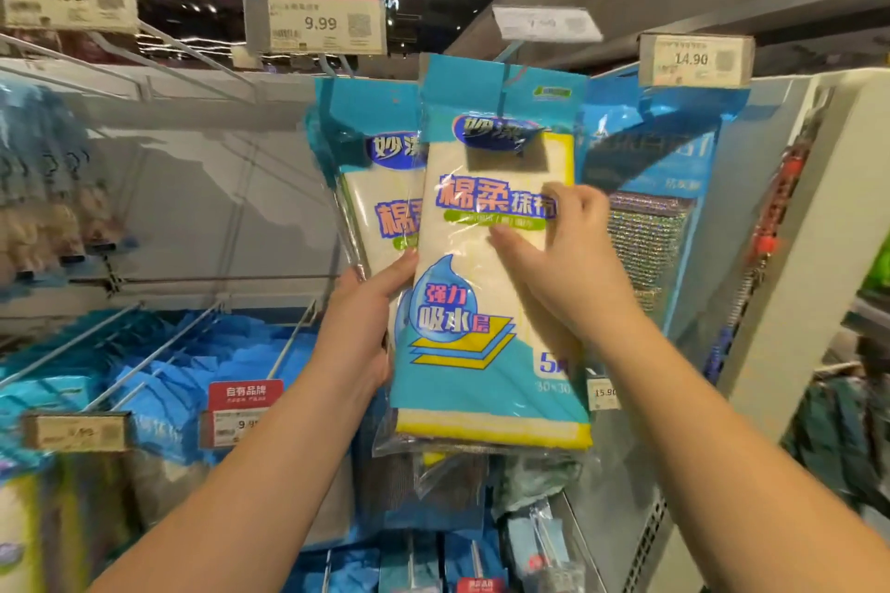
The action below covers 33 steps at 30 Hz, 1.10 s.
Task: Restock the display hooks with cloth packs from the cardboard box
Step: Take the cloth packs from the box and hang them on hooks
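Hanging near the top of the display, the front cloth pack (486,255) is clamped between both hands: left hand (361,332) closed on its left edge, right hand (563,260) on its right side. A second pack (375,188) hangs just behind, under the 9.99 price tag (320,17).

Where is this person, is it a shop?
Most likely a shop aisle. Price tags showing 9.99 and 14.90 hang over metal display hooks, and both hands are lifting a wrapped cloth pack up to one.
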Each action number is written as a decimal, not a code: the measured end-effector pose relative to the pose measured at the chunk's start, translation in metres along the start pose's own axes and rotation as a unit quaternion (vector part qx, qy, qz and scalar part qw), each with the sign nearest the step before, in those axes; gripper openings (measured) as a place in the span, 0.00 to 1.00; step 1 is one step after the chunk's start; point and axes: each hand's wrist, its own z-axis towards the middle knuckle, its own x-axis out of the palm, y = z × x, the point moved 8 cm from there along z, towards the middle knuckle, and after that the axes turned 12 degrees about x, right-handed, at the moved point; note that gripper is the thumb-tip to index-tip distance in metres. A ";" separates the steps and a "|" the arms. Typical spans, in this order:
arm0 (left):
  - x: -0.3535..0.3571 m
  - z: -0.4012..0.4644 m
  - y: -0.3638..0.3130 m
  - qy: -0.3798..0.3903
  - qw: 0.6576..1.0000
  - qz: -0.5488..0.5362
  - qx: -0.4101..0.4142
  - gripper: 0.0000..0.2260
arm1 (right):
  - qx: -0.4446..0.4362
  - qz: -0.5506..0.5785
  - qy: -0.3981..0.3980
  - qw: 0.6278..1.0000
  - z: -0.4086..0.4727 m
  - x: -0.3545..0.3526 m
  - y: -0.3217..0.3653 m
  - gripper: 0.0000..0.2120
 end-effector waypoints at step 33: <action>-0.111 -0.008 -0.053 0.007 0.994 0.105 0.031 0.20 | 0.043 -0.026 -0.002 0.999 0.031 0.053 -0.010 0.32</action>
